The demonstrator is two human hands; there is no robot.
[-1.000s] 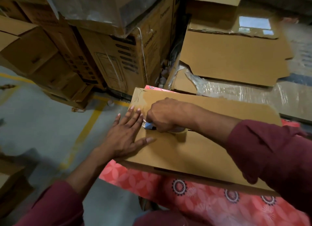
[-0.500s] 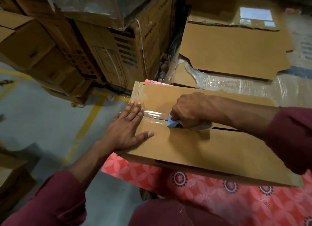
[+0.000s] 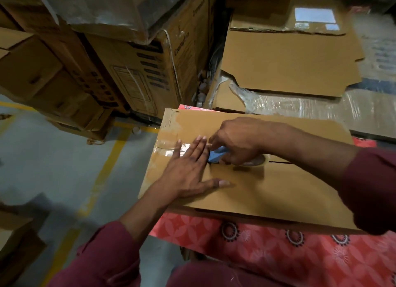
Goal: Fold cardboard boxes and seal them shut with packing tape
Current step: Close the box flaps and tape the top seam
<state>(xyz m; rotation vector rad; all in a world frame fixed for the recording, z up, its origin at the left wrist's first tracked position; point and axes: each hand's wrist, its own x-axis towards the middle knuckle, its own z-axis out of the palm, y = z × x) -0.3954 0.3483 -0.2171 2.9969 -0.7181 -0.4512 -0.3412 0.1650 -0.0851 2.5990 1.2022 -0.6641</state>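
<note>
On top of box [image 3: 267, 192], slit runs left to right; right hand [image 3: 237, 145] grips tape roll [image 3: 256, 160] near slit middle, open part lies to its right; left hand [image 3: 188, 171] flat, fingers spread, pressing stuck tape [image 3: 169, 148]

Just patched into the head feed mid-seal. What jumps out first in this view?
The two hands meeting at the middle of the cardboard box: the left hand lies flat, fingers straight, on the shiny strip of tape over the seam, while the right hand grips a blue tape dispenser right beside those fingertips. The box sits on a red floral cloth, with stacked cartons behind.
</note>
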